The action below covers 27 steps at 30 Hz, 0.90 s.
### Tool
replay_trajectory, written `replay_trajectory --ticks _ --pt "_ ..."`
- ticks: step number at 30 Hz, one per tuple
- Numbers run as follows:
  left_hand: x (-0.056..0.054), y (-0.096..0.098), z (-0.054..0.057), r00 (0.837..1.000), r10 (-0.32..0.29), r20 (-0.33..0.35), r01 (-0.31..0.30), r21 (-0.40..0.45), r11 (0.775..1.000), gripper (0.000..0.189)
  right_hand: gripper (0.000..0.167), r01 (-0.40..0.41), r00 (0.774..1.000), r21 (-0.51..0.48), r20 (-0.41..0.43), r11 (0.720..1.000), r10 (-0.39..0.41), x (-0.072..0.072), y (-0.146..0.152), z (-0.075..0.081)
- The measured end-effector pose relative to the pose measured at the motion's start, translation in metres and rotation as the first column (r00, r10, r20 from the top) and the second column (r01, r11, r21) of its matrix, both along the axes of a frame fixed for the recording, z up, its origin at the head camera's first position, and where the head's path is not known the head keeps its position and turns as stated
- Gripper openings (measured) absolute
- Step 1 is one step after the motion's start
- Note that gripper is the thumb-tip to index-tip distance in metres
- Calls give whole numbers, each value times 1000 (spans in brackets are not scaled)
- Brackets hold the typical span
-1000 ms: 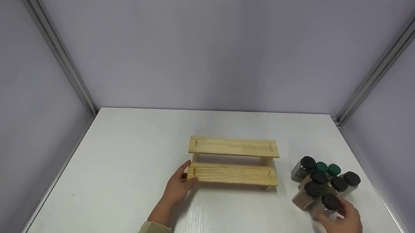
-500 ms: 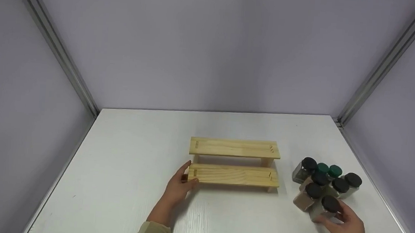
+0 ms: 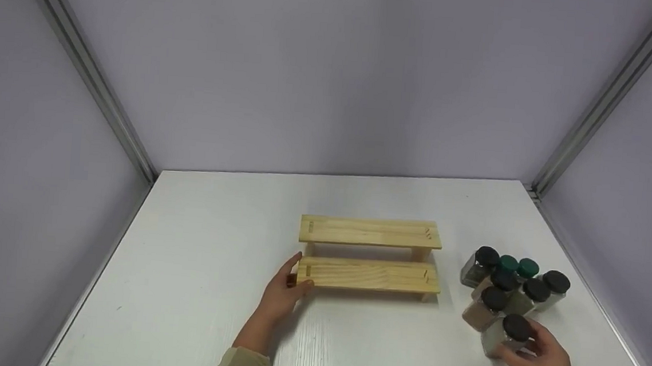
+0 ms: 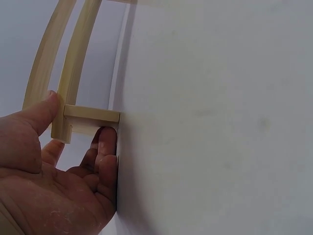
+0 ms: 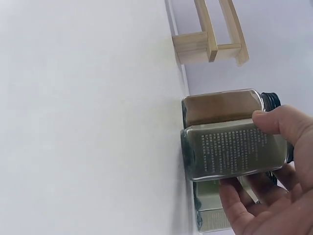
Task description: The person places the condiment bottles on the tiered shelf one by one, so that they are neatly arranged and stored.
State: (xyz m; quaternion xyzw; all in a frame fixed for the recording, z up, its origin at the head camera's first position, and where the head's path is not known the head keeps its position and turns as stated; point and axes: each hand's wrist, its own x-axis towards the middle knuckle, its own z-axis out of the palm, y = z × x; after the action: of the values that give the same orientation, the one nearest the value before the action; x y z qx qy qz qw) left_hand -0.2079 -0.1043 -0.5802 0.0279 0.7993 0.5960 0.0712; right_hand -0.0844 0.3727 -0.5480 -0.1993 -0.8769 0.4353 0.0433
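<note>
Wooden, pale, two-tiered: the rack [image 3: 368, 274] stood gripped by our left hand [image 3: 281, 296]; our right hand [image 3: 543, 360] held a black-capped clear-glass jar [image 3: 496, 336] beside the black- and green-capped jars [image 3: 505, 280]; none stood shelved; we'd seemingly barely begun.

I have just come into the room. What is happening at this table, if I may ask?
A person is working with both hands at a white table. The left hand grips the left end of the lower shelf of a two-tier wooden rack. The right hand holds a black-lidded spice jar; whether its base touches the table is hard to tell. The other jars, five with black lids and two with green, stand grouped to the right of the rack.
</note>
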Motion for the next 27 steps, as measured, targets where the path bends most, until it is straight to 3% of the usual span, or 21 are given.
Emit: replay_trajectory --ticks 9,13,19,27 --pt "0 -1 -3 1000 -4 -4 4 34 999 77 83 -45 999 -48 -20 998 45 8 -26 22" --pt "-1 -1 -2 1000 2 1 -2 25 1000 77 78 -91 994 -17 -66 996 90 4 -45 35" --pt "2 -1 1 1000 22 -1 -22 -3 1000 76 70 -171 959 20 -226 985 171 -17 -77 56" --pt "8 8 4 1000 10 8 -10 9 1000 76 61 -278 898 3 -354 961 261 -55 -110 76"
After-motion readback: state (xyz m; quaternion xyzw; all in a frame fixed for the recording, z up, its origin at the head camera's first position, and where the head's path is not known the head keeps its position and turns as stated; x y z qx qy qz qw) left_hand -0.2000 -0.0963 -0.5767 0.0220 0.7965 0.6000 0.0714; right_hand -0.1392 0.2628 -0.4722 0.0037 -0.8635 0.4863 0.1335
